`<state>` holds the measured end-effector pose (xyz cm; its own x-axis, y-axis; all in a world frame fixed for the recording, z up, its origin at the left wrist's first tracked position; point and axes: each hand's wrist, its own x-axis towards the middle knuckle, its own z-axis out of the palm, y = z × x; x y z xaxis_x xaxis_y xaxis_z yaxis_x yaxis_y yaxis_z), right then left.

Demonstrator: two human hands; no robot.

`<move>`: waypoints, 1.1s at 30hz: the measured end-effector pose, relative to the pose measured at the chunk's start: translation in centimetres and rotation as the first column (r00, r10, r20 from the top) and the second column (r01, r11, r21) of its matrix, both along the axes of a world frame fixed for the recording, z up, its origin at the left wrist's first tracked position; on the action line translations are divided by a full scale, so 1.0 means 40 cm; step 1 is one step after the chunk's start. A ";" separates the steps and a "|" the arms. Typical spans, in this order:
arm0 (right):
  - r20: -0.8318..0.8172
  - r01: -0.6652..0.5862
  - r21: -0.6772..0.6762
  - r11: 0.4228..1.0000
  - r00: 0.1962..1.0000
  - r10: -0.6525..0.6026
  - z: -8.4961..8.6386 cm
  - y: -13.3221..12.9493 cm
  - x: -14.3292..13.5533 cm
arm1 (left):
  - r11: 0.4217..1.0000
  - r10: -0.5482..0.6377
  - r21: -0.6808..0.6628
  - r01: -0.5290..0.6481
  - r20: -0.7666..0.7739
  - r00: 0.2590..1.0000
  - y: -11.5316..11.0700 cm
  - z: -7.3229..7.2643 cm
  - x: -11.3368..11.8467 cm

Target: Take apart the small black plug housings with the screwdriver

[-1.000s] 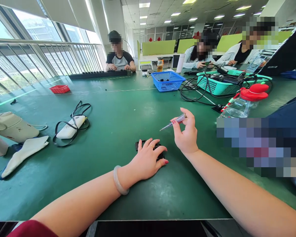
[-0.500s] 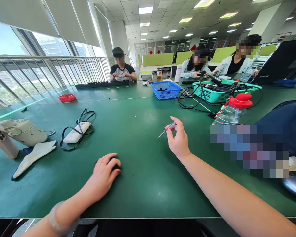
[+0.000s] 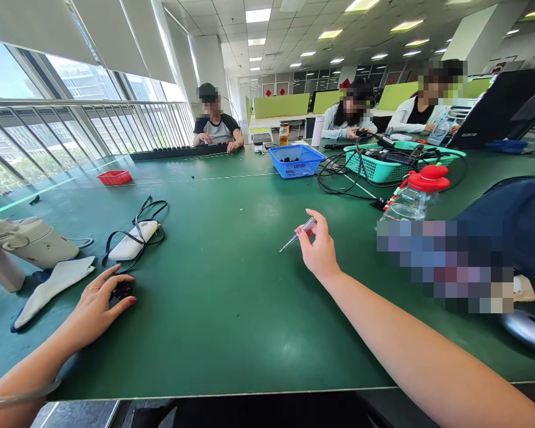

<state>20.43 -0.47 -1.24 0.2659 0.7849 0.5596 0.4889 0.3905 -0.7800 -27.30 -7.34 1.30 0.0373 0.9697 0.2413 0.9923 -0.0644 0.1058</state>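
My right hand (image 3: pixel 320 249) is raised above the green table, its fingers closed round the handle of a small screwdriver (image 3: pixel 289 242). The thin metal shaft points down and to the left, its tip touching nothing that I can see. Over at the left, my left hand (image 3: pixel 96 306) rests low at the tabletop. A small black part (image 3: pixel 123 289) with a bumpy surface sits between its thumb and curved fingers. The palm side and part of the black part are hidden by the hand.
Near my left hand lie a white power bank (image 3: pixel 134 241) with a black strap, a white-and-blue pouch (image 3: pixel 53 291) and a phone (image 3: pixel 2 264). Farther off stand a red tray (image 3: pixel 115 178), a blue basket (image 3: pixel 296 169) and a green basket (image 3: pixel 370 167) of cables. A red-capped bottle (image 3: pixel 410 202) is right.
My left hand has slid well to the left along the table, bringing the black part with it, and its fingers have straightened somewhat. The right hand keeps the screwdriver nearly in place.
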 end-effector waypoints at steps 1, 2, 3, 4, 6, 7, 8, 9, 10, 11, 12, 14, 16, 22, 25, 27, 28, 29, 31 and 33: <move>-0.001 -0.002 -0.010 1.000 1.000 0.002 0.000 0.001 0.000 | 1.000 -0.016 -0.002 0.016 0.008 1.000 -0.002 0.000 -0.007; -0.002 -0.003 -0.019 1.000 1.000 0.003 0.000 0.001 -0.001 | 1.000 -0.030 -0.003 0.030 0.008 1.000 -0.001 -0.001 -0.015; -0.003 -0.005 -0.027 1.000 1.000 0.005 0.000 0.001 -0.001 | 0.999 -0.041 -0.002 0.041 0.001 0.999 0.003 -0.004 -0.024; -0.006 -0.007 -0.032 0.999 1.000 0.007 0.000 0.000 -0.001 | 0.999 -0.047 0.004 0.047 -0.011 0.999 0.009 -0.007 -0.034; -0.018 -0.016 -0.041 0.999 1.000 0.015 0.001 -0.002 -0.001 | 0.999 -0.049 0.019 0.050 -0.037 0.998 0.026 -0.016 -0.051; -0.026 -0.020 -0.046 0.999 0.999 0.019 0.002 -0.003 -0.001 | 0.998 -0.048 0.026 0.050 -0.048 0.998 0.035 -0.019 -0.057; -0.034 -0.024 -0.051 0.998 0.999 0.022 0.004 -0.004 -0.001 | 0.998 -0.044 0.035 0.046 -0.054 0.998 0.043 -0.020 -0.060; -0.040 -0.025 -0.057 0.998 0.999 0.023 0.005 -0.005 -0.001 | 0.998 -0.032 0.050 0.034 -0.054 0.998 0.049 -0.018 -0.060; -0.045 -0.025 -0.063 0.998 0.999 0.023 0.006 -0.006 -0.001 | 0.997 -0.015 0.069 0.018 -0.045 0.999 0.051 -0.014 -0.056; -0.048 -0.025 -0.068 0.997 0.999 0.021 0.007 -0.006 -0.001 | 0.996 0.012 0.091 -0.010 -0.023 1.000 0.052 -0.006 -0.049; -0.050 -0.025 -0.071 0.997 0.999 0.021 0.008 -0.006 -0.001 | 0.991 0.058 0.117 -0.059 0.012 0.998 0.050 0.005 -0.039; -0.056 -0.027 -0.073 0.997 0.998 0.023 0.009 -0.005 -0.001 | 0.967 0.197 0.141 -0.211 0.109 0.974 0.044 0.030 -0.017; -0.061 -0.028 -0.073 0.997 0.998 0.024 0.009 -0.004 -0.002 | 0.924 0.352 0.088 -0.371 0.178 0.919 0.039 0.054 0.004; -0.062 -0.038 -0.090 0.995 0.998 0.032 0.008 -0.002 -0.002 | 0.882 0.470 -0.077 -0.464 0.104 0.876 0.058 0.076 0.012; -0.061 -0.036 -0.074 0.997 0.998 0.031 0.005 -0.001 0.000 | 0.889 0.455 -0.083 -0.451 0.050 0.889 0.067 0.068 -0.003; -0.059 -0.034 -0.072 0.997 0.998 0.030 0.004 0.000 0.000 | 0.898 0.433 -0.083 -0.432 -0.003 0.901 0.070 0.063 -0.010; -0.058 -0.033 -0.075 0.997 0.998 0.028 0.004 0.000 0.000 | 0.904 0.419 -0.079 -0.420 -0.029 0.908 0.071 0.062 -0.012; -0.056 -0.033 -0.079 0.996 0.998 0.029 0.003 0.000 0.000 | 0.910 0.405 -0.073 -0.408 -0.051 0.913 0.071 0.061 -0.012; -0.056 -0.034 -0.081 0.996 0.998 0.030 0.003 0.001 0.000 | 0.913 0.396 -0.068 -0.401 -0.079 0.915 0.071 0.061 -0.008; -0.059 -0.034 -0.076 0.997 0.998 0.029 0.004 0.000 -0.001 | 0.905 0.408 -0.086 -0.417 -0.099 0.907 0.070 0.065 0.001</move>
